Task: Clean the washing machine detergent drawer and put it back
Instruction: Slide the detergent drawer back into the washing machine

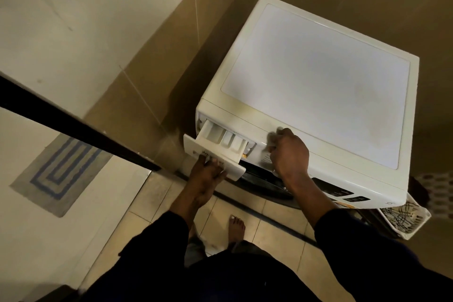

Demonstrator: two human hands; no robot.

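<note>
The detergent drawer (pixel 221 144) stood partly out of the washing machine (pixel 316 86), the left hand (pixel 208 174) clamped under its front panel and the right hand (pixel 288 152) pressed flat, fingers loosely curled, on the machine's front edge. Whether cleaning was done couldn't be told.

Surroundings: tiled corner, mat, basket.
Grey floor mat (pixel 61 174) with blue nested-rectangle lines lies flat at left, on pale flooring. A dark bar (pixel 73 125) runs diagonally across the left side, above the mat in view. Brown wall tiles (pixel 152 76) fill the corner; paler wall (pixel 61 19) sits above them. Beige floor tiles (pixel 277 225) with dark grout at bottom centre. White slotted laundry basket (pixel 404 218) at lower right; contents unclear. A bare foot (pixel 236 227) rests on the floor tiles.
</note>
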